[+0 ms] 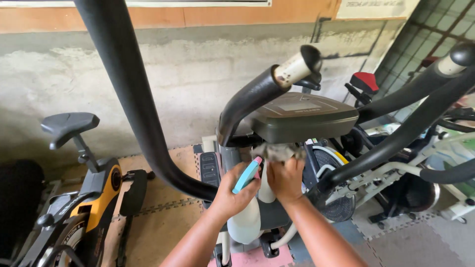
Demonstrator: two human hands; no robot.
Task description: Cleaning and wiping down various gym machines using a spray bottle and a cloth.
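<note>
- The left hand (pixel 232 190) is closed around a turquoise spray bottle with a pink tip (pixel 247 174), holding it tilted, tip up toward the underside of the console.
- The right hand (pixel 285 179) is bunched around a grey cloth (pixel 278 152), fingers curled, pressing it against the white column (pixel 267 190) of an exercise machine just under its console.
- The cloth sits between the right hand and the bottom edge of the dark olive console (pixel 302 116), touching both.
- The two hands are just beside each other, the bottle's tip close to the cloth.
- A black padded handlebar with a worn white end (pixel 267 84) curves up over the console; a long black arm bar (pixel 128 84) sweeps down the left of the view.
- At the left stands an orange and black exercise bike (pixel 96 198) with a grey saddle (pixel 69 123).
- More exercise machines (pixel 410 163) crowd the right side.
- Foam floor tiles (pixel 158 217) lie beneath, and a rough concrete wall (pixel 188 74) stands behind.
</note>
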